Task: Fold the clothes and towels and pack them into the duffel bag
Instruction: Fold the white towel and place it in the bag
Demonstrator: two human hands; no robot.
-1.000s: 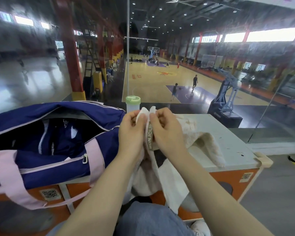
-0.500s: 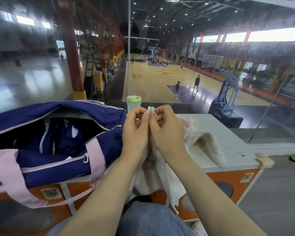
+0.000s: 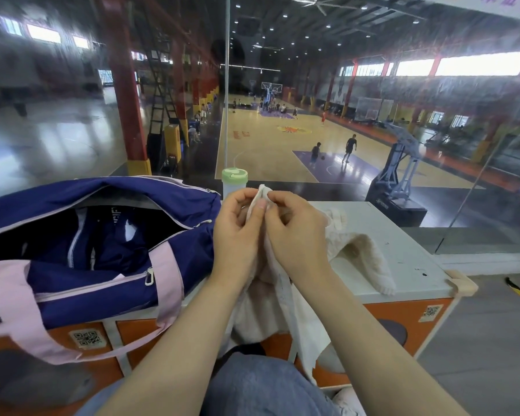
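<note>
Lifted slightly since before: left hand (image 3: 237, 232) and right hand (image 3: 294, 232), each grip pinching towel (image 3: 357, 250) corners together for folding, right of open duffel bag (image 3: 102, 250).

We see the duffel bag (image 3: 87, 250) unzipped, its mouth open from above | bottle (image 3: 234, 184) stands just behind our hands, beside the bag's end; towel (image 3: 357, 250) drapes the tabletop (image 3: 403, 235) middle | bare tabletop lies right; glass wall behind
</note>
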